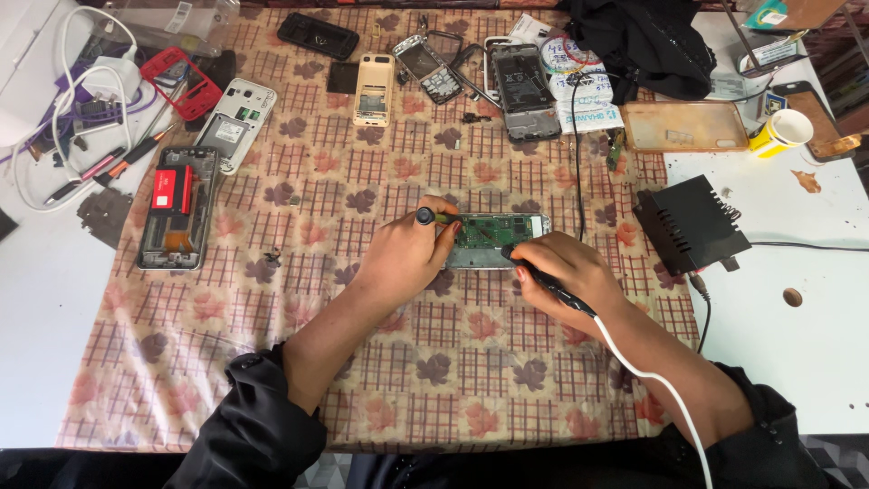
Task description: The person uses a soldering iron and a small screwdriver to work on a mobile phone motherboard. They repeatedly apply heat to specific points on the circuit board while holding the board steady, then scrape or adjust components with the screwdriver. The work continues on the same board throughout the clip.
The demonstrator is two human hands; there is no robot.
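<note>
Left hand (403, 254) is gripping a thin dark-handled tool (436, 217), fingers curled tight. Right hand (554, 267) is pinching a black pen-shaped iron (548, 282) with a white cord (661, 385); its tip is touching a green circuit board (493, 231). The board is lying inside an opened phone (498, 243), flat on the patterned leaf-print cloth (380, 362) mid-worktop. A black ribbed box (690, 224) is sitting near, to the right.

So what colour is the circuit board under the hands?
Green, on the circuit board, seen in the head view.
</note>
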